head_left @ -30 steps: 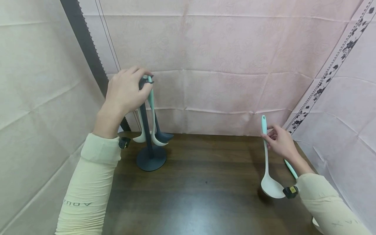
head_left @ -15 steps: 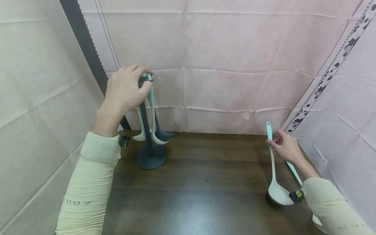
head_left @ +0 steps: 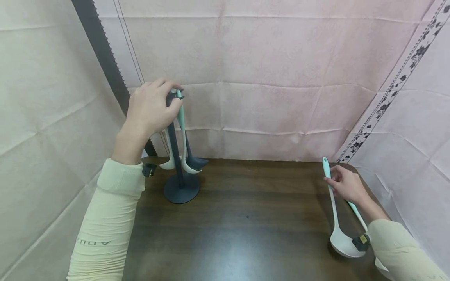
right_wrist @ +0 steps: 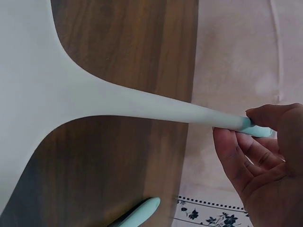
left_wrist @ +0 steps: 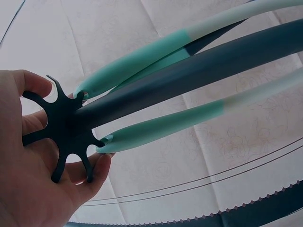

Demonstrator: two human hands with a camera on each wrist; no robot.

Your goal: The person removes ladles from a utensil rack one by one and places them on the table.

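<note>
Two hands: both are occupied, well apart, at the far left and near right of the table (head_left: 246, 218).
Left hand (head_left: 149, 109): the notched top of the stand (head_left: 177, 156) is cupped by curled fingers (left_wrist: 33, 87), seemingly to steady it.
Stand: it is kept upright on its round base at the far left; three utensils (head_left: 188, 162) are hung from the notches by their mint handles, bowls down.
Right hand (head_left: 346, 185): the mint end of a ladle (head_left: 337, 218) is pinched between thumb and fingertips (right_wrist: 232, 146).
Ladle: it is held slanted, bowl low over the near right edge, whether touching cannot be told.
Second utensil (right_wrist: 137, 213): a mint handle is seen lying just beside the ladle.
</note>
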